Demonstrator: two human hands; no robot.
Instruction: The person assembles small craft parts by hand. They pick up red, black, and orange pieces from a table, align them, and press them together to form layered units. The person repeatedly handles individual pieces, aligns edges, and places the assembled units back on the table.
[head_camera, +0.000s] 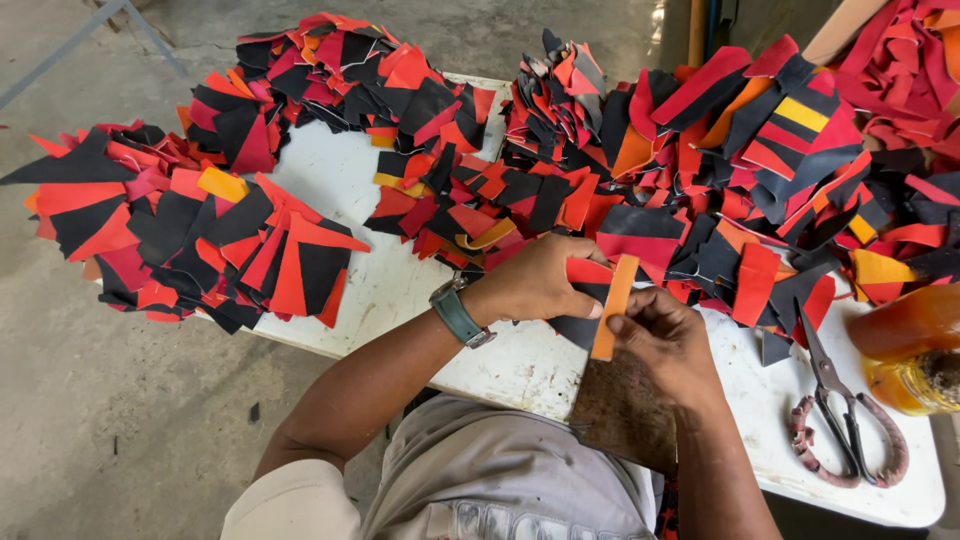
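Item: orange strip (613, 306), narrow, of leather-like material, standing roughly upright at the near edge of the desk (520, 365), about midway along it.

Right hand (662, 335): closed on the lower half of the orange strip, thumb and fingertips pinching it from the right.

Left hand (540, 280): closed, fingers curled over a red and black cut piece (585, 272) and touching the upper part of the strip from the left. A grey-green wristwatch (458, 313) sits on this wrist.

Beneath the hands: a worn brown board (620, 410), overhanging the near edge of the desk.

Desk: white, stained, largely covered.

Far edge and right half: heaped cut pieces (720, 180) in red, black and orange, mostly triangles and strips, some with yellow bands.

Left edge: a second spread of red and black pieces (190, 230), several hanging past the edge over the concrete floor (120, 420).

Near right corner: scissors (845, 420) with wrapped handles, lying flat, blades pointing towards the heap. Just beside them to the right, an amber bottle (912, 350), lying at the right edge.

Foreground: grey shirt (500, 480) of the person.
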